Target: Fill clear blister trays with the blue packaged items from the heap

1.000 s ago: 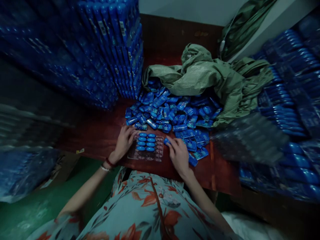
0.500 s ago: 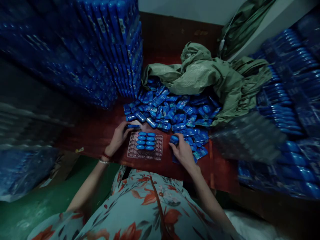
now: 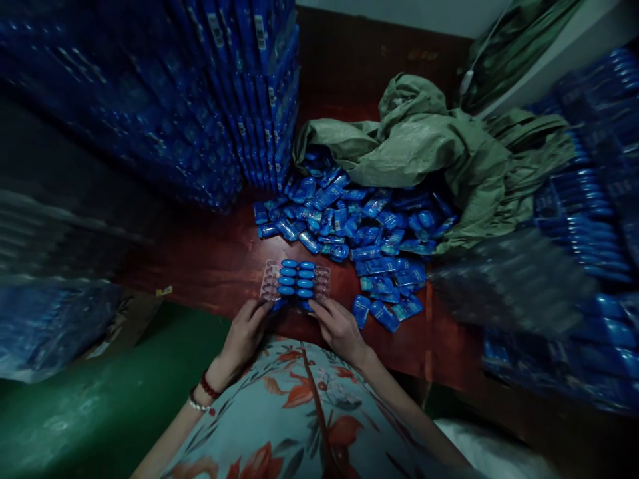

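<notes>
A clear plastic tray [image 3: 270, 278] with rows of hollows lies on the red-brown table. Two columns of glossy blue oval packets [image 3: 296, 273] fill its middle. At the tray's near left, my left hand [image 3: 245, 332] is closed on a blue packet [image 3: 279, 304], fingers partly covering it. On the near right, my right hand [image 3: 340, 327] pinches another blue packet [image 3: 305, 305], also largely covered. Both packets are over the tray's near rows; whether they are seated in hollows cannot be made out.
Loose blue packets [image 3: 369, 233] are heaped beyond the tray, under a crumpled green cloth [image 3: 414, 156]. Tall stacks of blue packs rise at the left [image 3: 264, 100] and right [image 3: 579, 206]. A pile of clear trays [image 3: 519, 283] stands on the right of the red-brown table [image 3: 210, 253].
Both hands have come inward and toward my body, from the tray's far left corner and right side to its near edge, each carrying a blue packet. The view has shifted slightly.
</notes>
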Tool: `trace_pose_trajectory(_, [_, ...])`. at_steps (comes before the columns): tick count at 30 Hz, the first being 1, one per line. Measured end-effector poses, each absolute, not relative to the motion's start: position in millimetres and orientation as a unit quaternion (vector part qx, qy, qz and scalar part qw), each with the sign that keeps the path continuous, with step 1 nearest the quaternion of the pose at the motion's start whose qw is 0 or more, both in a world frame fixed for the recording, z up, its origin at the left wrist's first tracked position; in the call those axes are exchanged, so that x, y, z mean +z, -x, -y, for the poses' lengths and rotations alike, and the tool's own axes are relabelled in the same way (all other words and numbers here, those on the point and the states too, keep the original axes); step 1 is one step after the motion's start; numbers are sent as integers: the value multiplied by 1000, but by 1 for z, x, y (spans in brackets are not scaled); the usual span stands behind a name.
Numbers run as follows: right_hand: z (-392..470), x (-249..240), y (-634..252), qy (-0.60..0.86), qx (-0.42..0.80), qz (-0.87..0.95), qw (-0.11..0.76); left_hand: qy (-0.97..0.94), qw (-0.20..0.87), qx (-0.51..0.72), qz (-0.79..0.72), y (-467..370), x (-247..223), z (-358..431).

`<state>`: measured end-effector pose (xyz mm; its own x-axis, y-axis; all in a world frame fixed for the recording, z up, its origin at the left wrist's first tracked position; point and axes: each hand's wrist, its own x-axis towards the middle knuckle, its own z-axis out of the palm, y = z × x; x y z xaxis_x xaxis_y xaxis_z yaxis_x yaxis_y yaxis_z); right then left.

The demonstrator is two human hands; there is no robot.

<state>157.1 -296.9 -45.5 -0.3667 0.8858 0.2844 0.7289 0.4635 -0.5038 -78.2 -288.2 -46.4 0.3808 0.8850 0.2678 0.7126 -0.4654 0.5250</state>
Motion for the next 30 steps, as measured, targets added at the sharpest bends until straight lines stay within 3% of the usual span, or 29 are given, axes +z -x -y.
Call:
trace_pose_trajectory(8, [286,-12,-133,487,59,868,73,-921,107,106,-358,68,-25,262])
trace_pose_trajectory(17, [280,-15,-129,530,88,842,47,-955,50,-2,-293,43,-21,248])
trace_pose_trajectory(21, [286,-26,-131,556,73,822,100,-950,74,53,-299,51,-32,244])
trace_pose_trajectory(26, [305,-26,-160,610,44,764,204,-907,116,219,-342,68,-39,241])
trace_pose_trajectory(28, [311,-22,-176,694,25,701,161,-854,142,286,-412,71,-39,231])
trace_pose_trajectory(30, [313,-19,-189,760,26,648,55,-789,155,327,-496,73,-40,212])
